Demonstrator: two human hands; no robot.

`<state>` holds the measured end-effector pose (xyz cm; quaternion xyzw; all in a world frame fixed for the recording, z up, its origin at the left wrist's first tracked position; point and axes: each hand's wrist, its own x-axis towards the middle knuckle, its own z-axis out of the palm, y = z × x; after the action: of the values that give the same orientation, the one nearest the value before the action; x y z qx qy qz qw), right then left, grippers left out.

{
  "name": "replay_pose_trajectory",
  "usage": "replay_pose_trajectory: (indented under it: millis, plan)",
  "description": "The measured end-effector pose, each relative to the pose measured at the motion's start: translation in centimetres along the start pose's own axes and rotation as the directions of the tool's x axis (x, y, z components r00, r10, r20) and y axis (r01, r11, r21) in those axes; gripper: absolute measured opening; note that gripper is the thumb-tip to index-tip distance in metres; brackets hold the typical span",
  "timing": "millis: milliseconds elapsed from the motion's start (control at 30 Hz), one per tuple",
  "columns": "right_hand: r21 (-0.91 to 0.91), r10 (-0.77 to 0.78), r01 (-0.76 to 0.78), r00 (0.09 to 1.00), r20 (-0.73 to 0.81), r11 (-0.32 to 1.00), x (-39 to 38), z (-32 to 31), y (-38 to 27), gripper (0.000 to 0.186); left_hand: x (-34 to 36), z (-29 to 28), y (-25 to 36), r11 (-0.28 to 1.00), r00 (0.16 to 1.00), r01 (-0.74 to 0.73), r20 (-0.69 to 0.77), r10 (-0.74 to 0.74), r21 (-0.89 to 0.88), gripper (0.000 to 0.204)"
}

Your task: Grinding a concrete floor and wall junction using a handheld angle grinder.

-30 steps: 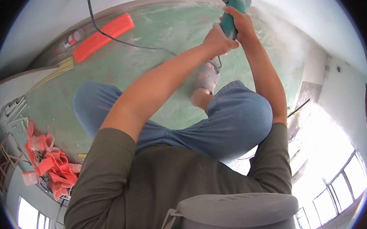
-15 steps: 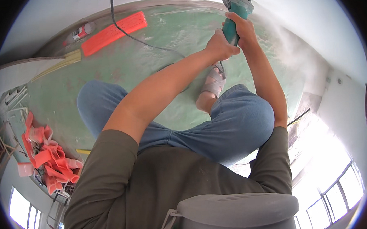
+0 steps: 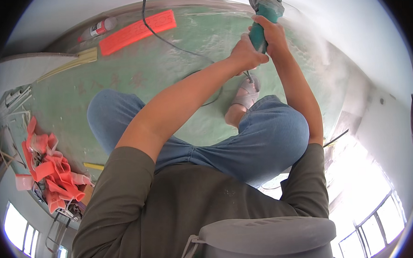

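Note:
A teal angle grinder (image 3: 262,25) with a grey head (image 3: 269,3) is held out at the top right, its disc against or very near the white wall (image 3: 337,17); I cannot tell if it touches. My right hand (image 3: 275,34) wraps the grinder's body behind the head. My left hand (image 3: 248,53) grips its lower rear end, from which a cord runs down. Pale dust hangs to the right of the tool. Below my hands are my sandalled foot (image 3: 245,92) and my bent jeans-clad knees.
An orange plank-like piece (image 3: 136,32), plastic bottle (image 3: 97,29), black cable (image 3: 171,43) and yellowish strips (image 3: 67,65) lie on the green floor (image 3: 60,104). Crumpled orange material (image 3: 54,172) and pipes (image 3: 18,99) are at left. Bright windows (image 3: 379,222) are at lower right and left.
The view has swung slightly, so floor objects sit farther right. The grinder and both gripping hands appear a little lower and farther right in the picture, still held the same way.

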<state>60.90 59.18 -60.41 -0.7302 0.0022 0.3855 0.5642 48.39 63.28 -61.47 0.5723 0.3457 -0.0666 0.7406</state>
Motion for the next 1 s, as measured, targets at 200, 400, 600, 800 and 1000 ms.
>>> replay_pose_trajectory:
  millis: [200, 400, 600, 800, 1000]
  plan:
    - [0.005, -0.004, 0.004, 1.0, 0.007, 1.0, -0.4, 1.4, -0.2, 0.036, -0.5, -1.1, -0.3, 1.0, 1.0, -0.006, -0.016, 0.006, -0.001, 0.074]
    - [-0.004, -0.006, 0.006, 1.0, 0.02, 1.0, -0.6, 2.4, 0.0, 0.035, -0.7, -1.8, -0.7, 1.0, 0.999, -0.005, -0.036, 0.005, -0.001, 0.073]
    - [0.0, -0.017, 0.017, 0.999, 0.042, 1.0, -0.6, 3.3, 0.4, 0.035, -1.4, -2.7, -0.8, 0.999, 0.999, -0.009, -0.05, 0.008, -0.037, 0.071]
    - [-0.026, 0.0, 0.002, 0.998, 0.06, 1.0, -0.8, 4.3, 0.1, 0.036, -1.7, -3.3, -0.9, 0.998, 0.997, -0.013, -0.072, 0.008, -0.056, 0.07]
    - [-0.041, -0.008, 0.011, 0.998, 0.068, 0.999, -0.8, 4.9, 0.2, 0.037, -2.0, -3.8, -1.0, 0.996, 0.997, -0.018, -0.07, 0.012, -0.082, 0.069]
